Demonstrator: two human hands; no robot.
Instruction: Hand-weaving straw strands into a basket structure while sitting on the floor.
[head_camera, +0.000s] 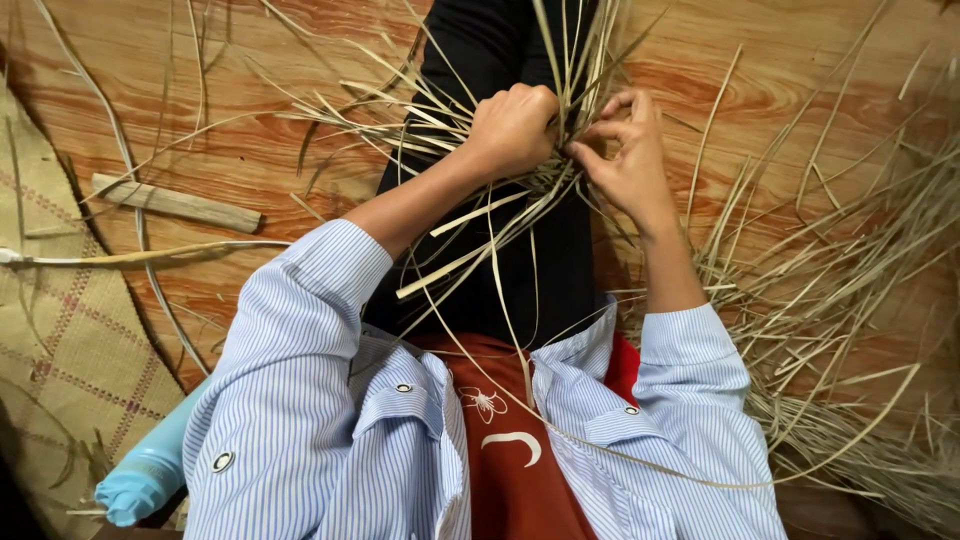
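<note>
Straw strips (500, 215), pale and flat like dried reed or palm leaf, are gathered in a bundle over the person's lap, above the black trousers (520, 260), and fan out from there in all directions. The bundle sits right between the hands, with its long axis running roughly away from the body toward the far edge of the floor; loose ends trail back toward the chest and down across the red shirt (510, 450).

Left hand (515, 125) is curled into a fist, clamped around the gathered strips at their crossing point. Right hand (625, 150) is just beside it, thumb and forefinger pinched together on a single thin strip, the other fingers bent loosely. Both hands touch the bundle, and neither is clearly nearer; the left grips the mass, the right works one strand at its edge.

On the wooden floor (250, 150), a large loose heap of the same straw (850, 330) lies toward the right edge. A short flat wooden stick (175, 203) rests toward the left side, a woven mat (60, 330) covers the left edge, and a light blue bottle (150, 465) lies near the left elbow.
</note>
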